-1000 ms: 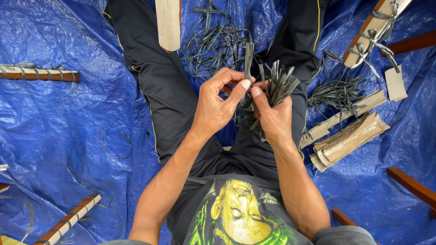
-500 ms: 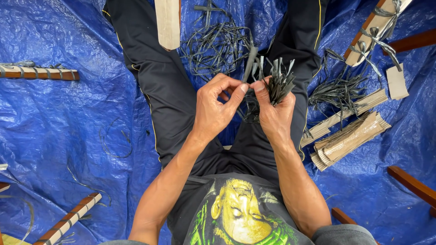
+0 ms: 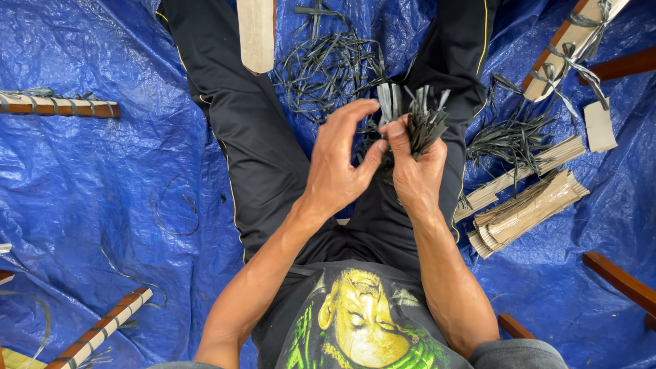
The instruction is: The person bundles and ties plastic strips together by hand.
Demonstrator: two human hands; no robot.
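— Dark, flat plastic strips fill the right hand (image 3: 415,174), which is clenched round a bundle of strips (image 3: 424,123) whose cut ends point up and away from the seated person; its long axis runs along the lap.

— And the left hand (image 3: 338,167)?

— It pinches one grey strip (image 3: 389,102) beside the bundle, thumb against fingertips.

— Around them?

— Black trousers, a loose tangle of strips (image 3: 331,65) between the legs, a blue crinkled tarpaulin (image 3: 102,191), corrugated cardboard pieces (image 3: 526,208) to the right.

Glossy blue plastic tarp (image 3: 89,184), matt dark strips (image 3: 425,119)
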